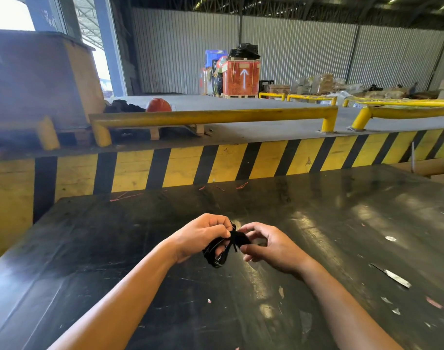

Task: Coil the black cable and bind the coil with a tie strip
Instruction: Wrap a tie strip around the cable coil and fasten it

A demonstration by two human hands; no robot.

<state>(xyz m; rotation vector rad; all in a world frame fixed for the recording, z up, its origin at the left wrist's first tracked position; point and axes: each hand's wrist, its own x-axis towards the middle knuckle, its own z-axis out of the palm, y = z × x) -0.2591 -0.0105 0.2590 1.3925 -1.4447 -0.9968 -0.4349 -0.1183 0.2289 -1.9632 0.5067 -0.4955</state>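
Note:
A small coil of black cable (pixel 217 256) hangs in my left hand (pixel 203 236), held just above the black tabletop (pixel 342 236). A black tie strip (pixel 239 239) crosses the upper part of the coil. My right hand (pixel 268 245) pinches that strip between thumb and fingertips, close beside the left hand. Part of the coil is hidden behind the left fingers.
A short grey blade-like strip (pixel 392 275) lies on the table at the right, among small scraps. Thin red threads (pixel 125 197) lie at the table's far edge. Behind it runs a yellow and black striped wall (pixel 215 165) topped by yellow rails (pixel 210 117).

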